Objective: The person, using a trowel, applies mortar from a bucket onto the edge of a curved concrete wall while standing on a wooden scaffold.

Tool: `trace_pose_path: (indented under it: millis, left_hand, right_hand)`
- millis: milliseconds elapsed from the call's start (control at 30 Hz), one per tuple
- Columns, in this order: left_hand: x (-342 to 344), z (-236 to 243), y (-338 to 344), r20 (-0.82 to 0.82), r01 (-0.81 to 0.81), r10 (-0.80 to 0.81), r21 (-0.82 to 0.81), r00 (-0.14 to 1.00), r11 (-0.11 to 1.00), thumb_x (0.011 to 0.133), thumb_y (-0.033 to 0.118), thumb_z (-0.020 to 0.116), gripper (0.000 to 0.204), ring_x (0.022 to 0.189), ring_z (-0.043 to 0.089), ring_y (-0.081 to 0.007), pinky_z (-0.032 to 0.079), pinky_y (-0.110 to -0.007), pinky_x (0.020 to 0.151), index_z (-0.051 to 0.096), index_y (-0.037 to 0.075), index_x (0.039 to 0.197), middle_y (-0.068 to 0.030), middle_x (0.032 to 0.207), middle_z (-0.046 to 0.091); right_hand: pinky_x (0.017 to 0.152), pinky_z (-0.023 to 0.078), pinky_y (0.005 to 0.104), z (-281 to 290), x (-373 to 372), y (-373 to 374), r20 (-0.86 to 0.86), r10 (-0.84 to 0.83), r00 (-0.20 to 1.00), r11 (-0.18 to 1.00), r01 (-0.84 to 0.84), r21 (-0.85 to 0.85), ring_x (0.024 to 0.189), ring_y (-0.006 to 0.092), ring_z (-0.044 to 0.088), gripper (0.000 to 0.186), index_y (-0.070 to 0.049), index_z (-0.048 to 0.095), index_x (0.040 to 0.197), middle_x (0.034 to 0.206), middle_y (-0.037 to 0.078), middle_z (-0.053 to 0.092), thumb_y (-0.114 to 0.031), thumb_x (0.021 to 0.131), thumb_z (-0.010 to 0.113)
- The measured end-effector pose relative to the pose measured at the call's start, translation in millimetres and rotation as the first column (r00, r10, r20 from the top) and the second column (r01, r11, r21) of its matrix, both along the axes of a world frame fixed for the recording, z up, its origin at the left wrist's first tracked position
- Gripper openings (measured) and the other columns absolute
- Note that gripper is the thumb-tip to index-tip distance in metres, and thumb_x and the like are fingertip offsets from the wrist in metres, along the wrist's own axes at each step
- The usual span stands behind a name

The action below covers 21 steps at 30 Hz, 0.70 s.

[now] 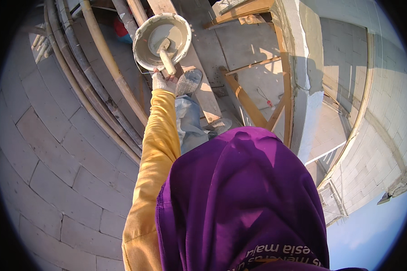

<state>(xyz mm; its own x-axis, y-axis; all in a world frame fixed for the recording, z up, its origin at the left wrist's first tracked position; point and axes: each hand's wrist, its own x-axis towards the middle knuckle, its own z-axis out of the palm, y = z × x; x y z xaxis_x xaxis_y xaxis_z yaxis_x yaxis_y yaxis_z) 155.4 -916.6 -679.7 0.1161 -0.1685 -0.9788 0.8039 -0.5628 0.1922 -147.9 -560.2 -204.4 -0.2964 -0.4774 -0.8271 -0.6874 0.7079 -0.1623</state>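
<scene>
My left hand point(164, 82), in a pale knit glove with bare fingertips, reaches out at the end of a yellow sleeve point(154, 149). Its fingers are closed at the near rim of a round bucket point(186, 50), where the thin wire handle point(144, 72) meets them; the exact grip is partly hidden. Grey mortar point(178, 34) coats the bucket's inside. A trowel point(167, 62) lies in it, its pale handle over the near rim towards my hand. My right hand is out of view. Purple cloth point(244, 189) covers the lower middle.
A wooden plank point(203, 90) runs beneath the bucket, with my dusty shoe point(189, 81) on it. Bamboo poles point(104, 49) stand along the left, beside a block wall point(72, 180). To the right are timber braces point(246, 101) and a rough plastered column point(305, 77).
</scene>
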Motion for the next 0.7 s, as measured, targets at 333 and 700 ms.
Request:
trace_pose_path:
  millis: [333, 700]
  left_hand:
    - [13.8, -29.1, -35.7, 0.643, 0.975, -0.76, 0.097, 0.092, 0.2, 0.085, 0.008, 0.053, 0.017, 0.073, 0.059, -0.0191, 0.048, -0.033, 0.059, 0.056, 0.005, 0.102, -0.0088, 0.089, 0.058]
    - [48.3, 196.2, 76.0, 0.858, 0.884, -0.258, 0.371, -0.444, -0.284, 0.074, 0.022, 0.071, 0.026, 0.078, 0.063, -0.0412, 0.051, -0.046, 0.068, 0.066, 0.003, 0.092, -0.0184, 0.082, 0.065]
  right_hand:
    - [0.09, 0.048, 0.0373, -27.8, 7.0, -19.2, 0.006, -0.099, 0.995, 0.995, 0.099, 0.017, 0.103, 0.0236, 0.059, 0.034, -0.007, 0.059, 0.116, 0.111, 0.007, 0.063, -0.028, 0.089, 0.064]
    - [0.09, 0.048, 0.0358, -7.8, 29.3, -23.2, 0.086, -0.252, 0.964, 0.946, 0.264, -0.187, 0.103, 0.0208, 0.059, 0.038, -0.007, 0.059, 0.116, 0.111, 0.005, 0.063, -0.036, 0.091, 0.063]
